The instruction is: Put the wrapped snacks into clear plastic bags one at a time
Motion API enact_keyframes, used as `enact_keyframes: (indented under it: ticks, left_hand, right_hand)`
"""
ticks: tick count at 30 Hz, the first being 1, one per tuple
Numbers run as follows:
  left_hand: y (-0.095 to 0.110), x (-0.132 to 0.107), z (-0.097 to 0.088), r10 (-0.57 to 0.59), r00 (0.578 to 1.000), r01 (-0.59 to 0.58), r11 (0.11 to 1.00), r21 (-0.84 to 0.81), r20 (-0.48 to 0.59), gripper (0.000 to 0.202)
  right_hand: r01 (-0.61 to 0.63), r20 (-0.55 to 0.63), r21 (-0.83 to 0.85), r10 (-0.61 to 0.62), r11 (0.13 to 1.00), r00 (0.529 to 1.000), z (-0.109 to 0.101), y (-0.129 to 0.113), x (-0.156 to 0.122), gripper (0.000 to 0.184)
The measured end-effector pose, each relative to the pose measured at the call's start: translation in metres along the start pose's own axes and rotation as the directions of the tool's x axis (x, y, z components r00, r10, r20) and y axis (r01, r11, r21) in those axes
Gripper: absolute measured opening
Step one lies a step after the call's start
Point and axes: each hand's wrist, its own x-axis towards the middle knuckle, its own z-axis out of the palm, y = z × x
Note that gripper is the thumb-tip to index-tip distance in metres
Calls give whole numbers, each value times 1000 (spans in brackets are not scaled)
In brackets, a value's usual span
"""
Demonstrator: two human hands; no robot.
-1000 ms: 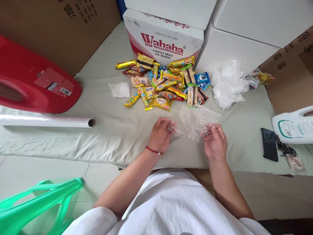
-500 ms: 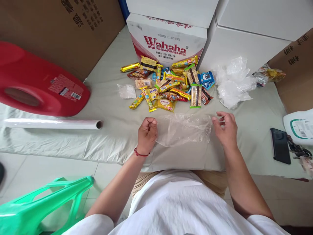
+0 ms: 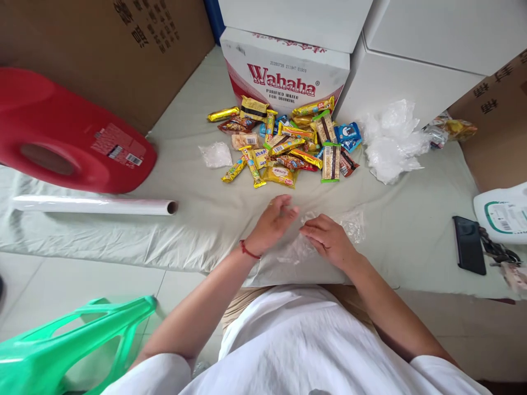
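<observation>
A thin clear plastic bag [image 3: 349,226] lies crumpled on the pale cloth near the front edge. My left hand [image 3: 272,224] rests on its left part with the fingers stretched out flat. Just to the right, my right hand [image 3: 327,238] presses down on the bag, fingers also extended and close together. The two hands almost touch. Behind them sits a pile of wrapped snack bars and candies [image 3: 288,142] in yellow, gold, green and blue wrappers.
A Wahaha water carton [image 3: 288,71] stands behind the snacks. A red plastic jug [image 3: 69,137] and a film roll [image 3: 94,206] lie left. Crumpled clear bags [image 3: 391,140] sit right, a small one [image 3: 215,154] left of the pile. A phone [image 3: 468,251], white jug [image 3: 504,214], green stool [image 3: 69,345].
The bag was held spread between my hands. Both hands have since come together over it, opened flat, and the bag is now bunched under them on the cloth.
</observation>
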Motion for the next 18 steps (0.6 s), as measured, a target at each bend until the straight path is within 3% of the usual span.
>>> enact_keyframes:
  ticks: [2,4,5,7,9,12,15,18]
  left_hand:
    - [1,14,15,21,985,-22,1000,2,169,46]
    - [0,26,28,40,952,-49,999,22,305,28]
    - [-1,31,32,44,946,-57,998,30,322,20]
    - [-4,37,33,47,971,-51,999,11,235,21]
    - [-7,40,27,43,998,-41,998,-48,45,21]
    - [-11,36,8,-8,979,-20,991,-134,-202,27]
    - [-16,26,-11,-97,948,44,983,-178,-302,30]
    - [-24,14,-26,-157,936,114,982,-152,-316,28]
  right_hand:
    - [52,5,-1,-52,999,999,1,-3,-3,28]
    - [83,12,16,-83,996,996,0,-5,-6,28]
    - [83,12,25,-83,996,996,-3,-5,-8,28]
    - [61,-17,31,-60,998,998,-11,-6,-16,28]
    - [21,-98,12,-20,1000,995,-20,-6,-28,29]
    - [-75,-243,-25,67,997,968,-31,-5,-54,31]
    - [-218,-326,-32,196,975,925,-35,3,-82,30]
    - [-344,-329,-25,318,938,890,-39,18,-107,28]
